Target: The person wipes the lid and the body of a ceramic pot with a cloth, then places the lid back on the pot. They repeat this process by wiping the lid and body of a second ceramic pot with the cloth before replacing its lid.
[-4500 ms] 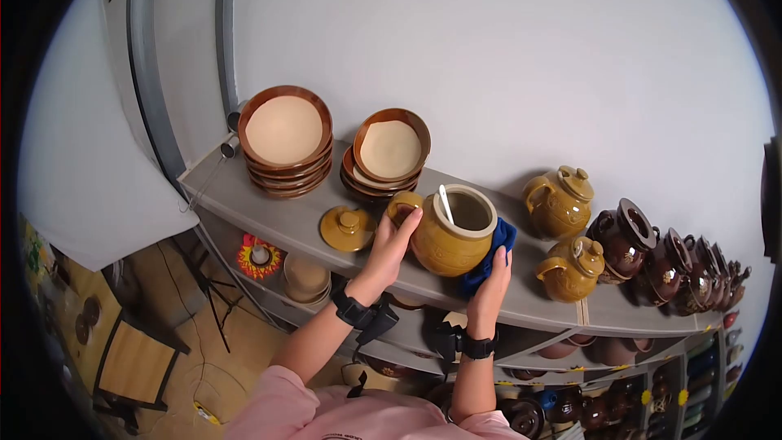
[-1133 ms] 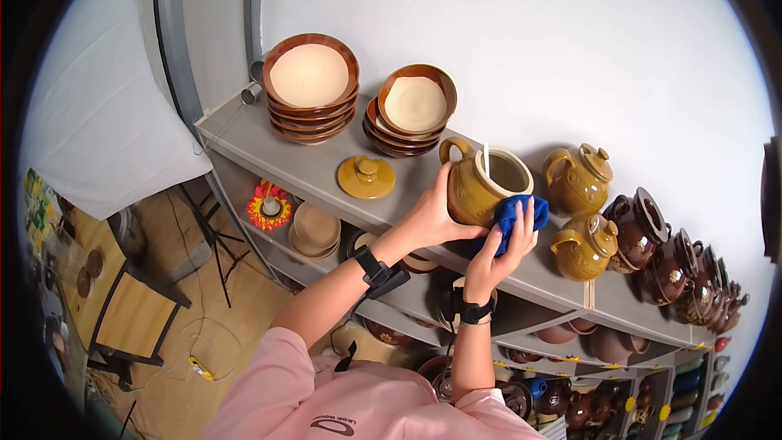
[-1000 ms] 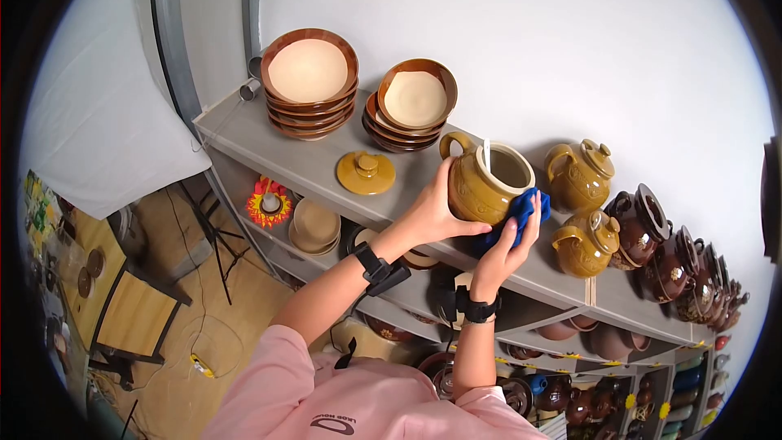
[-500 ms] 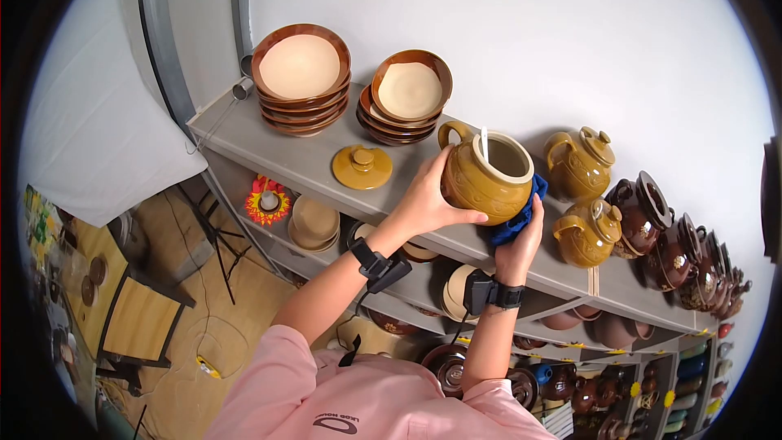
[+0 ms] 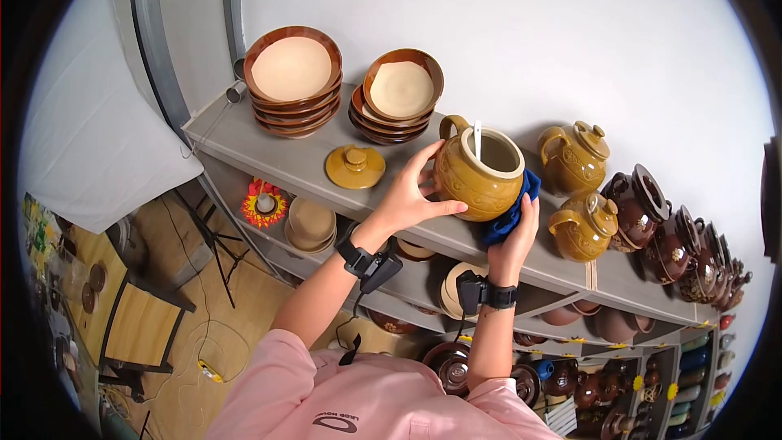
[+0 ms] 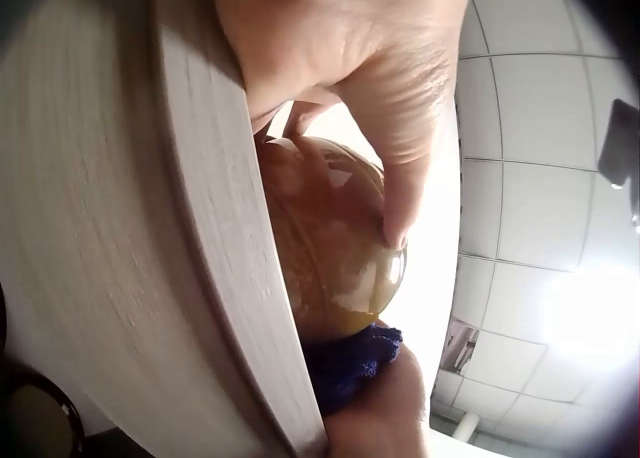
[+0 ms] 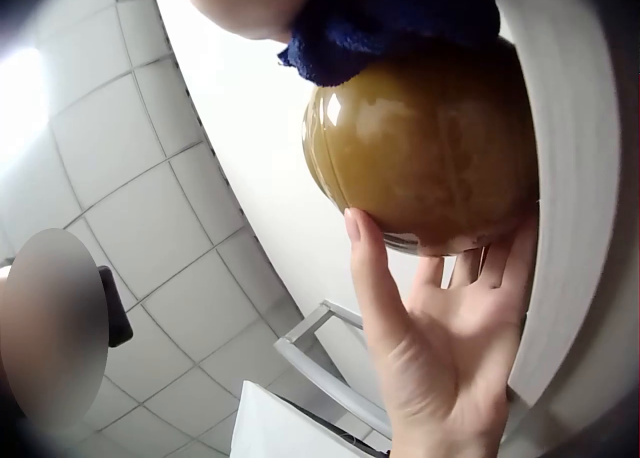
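A mustard-glazed pot (image 5: 476,193) with a pale rim stands lidless near the grey shelf's front edge in the head view. A white spoon (image 5: 477,140) leans inside its mouth. My left hand (image 5: 407,200) holds the pot's left side, thumb along the front and fingers behind, below the handle. With my right hand (image 5: 515,236) I hold a blue cloth (image 5: 507,226) against the right side of the belly. The cloth (image 7: 400,23) also covers part of the pot (image 7: 430,163) in the right wrist view. Its matching lid (image 5: 355,168) lies to the left.
Two stacks of brown-rimmed bowls (image 5: 292,69) stand behind and left. Right of the pot are two lidded mustard pots (image 5: 583,228) and a row of dark brown jars (image 5: 635,204). Lower shelves hold more bowls (image 5: 309,224).
My left hand has shifted from the handle to the pot's left side. The cloth went up to the front near the rim, then back to the right side. The pot has turned slightly.
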A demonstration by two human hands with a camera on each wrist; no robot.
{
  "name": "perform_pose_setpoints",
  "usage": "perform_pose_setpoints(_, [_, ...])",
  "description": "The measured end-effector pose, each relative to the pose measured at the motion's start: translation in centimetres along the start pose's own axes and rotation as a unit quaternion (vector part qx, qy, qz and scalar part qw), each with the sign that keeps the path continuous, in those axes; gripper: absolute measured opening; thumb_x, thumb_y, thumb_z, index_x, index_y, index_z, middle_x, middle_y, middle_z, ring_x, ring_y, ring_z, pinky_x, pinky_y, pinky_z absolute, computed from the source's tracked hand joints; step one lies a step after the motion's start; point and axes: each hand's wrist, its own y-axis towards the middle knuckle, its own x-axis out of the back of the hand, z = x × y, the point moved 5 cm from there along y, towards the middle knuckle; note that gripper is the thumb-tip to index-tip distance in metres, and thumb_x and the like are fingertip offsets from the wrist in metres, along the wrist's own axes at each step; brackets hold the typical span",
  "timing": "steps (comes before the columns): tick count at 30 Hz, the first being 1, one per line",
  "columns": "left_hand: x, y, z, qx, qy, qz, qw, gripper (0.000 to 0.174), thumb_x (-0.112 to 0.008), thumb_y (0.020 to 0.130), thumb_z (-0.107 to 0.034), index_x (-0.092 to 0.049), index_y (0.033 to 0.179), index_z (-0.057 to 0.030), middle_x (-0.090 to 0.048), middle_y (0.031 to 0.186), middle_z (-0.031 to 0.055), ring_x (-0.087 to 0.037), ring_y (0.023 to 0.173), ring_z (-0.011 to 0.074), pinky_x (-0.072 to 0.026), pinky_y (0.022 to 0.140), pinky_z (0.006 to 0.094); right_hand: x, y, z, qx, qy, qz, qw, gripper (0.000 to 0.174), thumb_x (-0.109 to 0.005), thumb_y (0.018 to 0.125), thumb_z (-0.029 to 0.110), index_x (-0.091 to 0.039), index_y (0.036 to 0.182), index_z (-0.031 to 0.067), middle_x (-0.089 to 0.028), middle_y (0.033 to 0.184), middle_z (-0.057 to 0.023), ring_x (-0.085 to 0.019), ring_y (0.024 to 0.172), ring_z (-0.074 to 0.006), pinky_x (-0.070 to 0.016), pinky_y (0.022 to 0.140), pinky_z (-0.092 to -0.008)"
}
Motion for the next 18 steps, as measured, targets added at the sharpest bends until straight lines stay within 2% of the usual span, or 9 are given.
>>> perform_pose_setpoints(4, [-0.2,0.2,0.2,0.008,-0.041,0.024,0.999,0.106,-0.085,0.070,-0.021,-0.018,0.148,-0.0003,-0.033,0.145,0.0167,-0.041,0.130,0.0269,-0.0434,0.103,0.0404,-0.5,-0.5,0.1,0.026,-0.035,0.009,0.999,0.043,-0.047,0.098,0.019,-0.044,0.135,-0.0014,-0.053,0.131,-0.0112,-0.052,0.119,-0.0190,-0.0407,0.101,-0.0337])
perform_pose_setpoints(8, [-0.4,0.3,-0.6,0.010,-0.024,0.024,0.999,0.110,-0.086,0.069,-0.023,-0.015,0.149,0.0004,-0.031,0.147,0.0173,-0.035,0.135,0.0264,-0.0380,0.107,0.0411,-0.6,-1.2,0.1,0.087,-0.121,0.048,0.988,0.046,-0.044,0.099,0.020,-0.039,0.140,-0.0024,-0.046,0.139,-0.0132,-0.043,0.128,-0.0210,-0.0317,0.108,-0.0353])
perform_pose_setpoints(10, [-0.3,0.4,-0.1,-0.002,-0.014,0.023,1.000,0.111,-0.086,0.068,-0.023,-0.013,0.150,-0.0013,-0.029,0.148,0.0140,-0.034,0.135,0.0253,-0.0381,0.107,0.0392,-0.7,-1.6,0.1,0.143,-0.192,0.067,0.969,0.047,-0.043,0.100,0.020,-0.037,0.141,-0.0029,-0.043,0.142,-0.0139,-0.039,0.131,-0.0221,-0.0269,0.110,-0.0362])
perform_pose_setpoints(11, [-0.3,0.5,0.0,-0.007,-0.008,0.023,1.000,0.112,-0.086,0.068,-0.022,-0.012,0.150,-0.0021,-0.028,0.148,0.0124,-0.034,0.135,0.0248,-0.0382,0.107,0.0383,-0.8,-1.7,0.1,0.141,-0.198,0.075,0.967,0.047,-0.042,0.101,0.020,-0.037,0.141,-0.0034,-0.040,0.145,-0.0144,-0.035,0.134,-0.0231,-0.0233,0.112,-0.0369])
perform_pose_setpoints(14, [-0.4,0.6,-0.1,0.003,-0.023,0.015,1.000,0.114,-0.086,0.068,-0.025,-0.010,0.150,-0.0017,-0.029,0.148,0.0136,-0.033,0.136,0.0254,-0.0376,0.107,0.0374,-0.7,-1.6,0.1,0.142,-0.196,0.069,0.968,0.047,-0.043,0.100,0.019,-0.037,0.141,-0.0036,-0.040,0.145,-0.0143,-0.037,0.133,-0.0229,-0.0247,0.111,-0.0365])
perform_pose_setpoints(18, [-0.1,0.4,-0.5,-0.022,-0.007,-0.024,0.999,0.110,-0.088,0.065,-0.027,-0.019,0.146,0.0012,-0.033,0.144,0.0179,-0.037,0.133,0.0258,-0.0367,0.107,0.0387,-0.9,-1.8,0.2,0.137,-0.198,0.068,0.968,0.045,-0.042,0.101,0.019,-0.038,0.140,-0.0036,-0.043,0.143,-0.0137,-0.041,0.130,-0.0221,-0.0286,0.109,-0.0360])
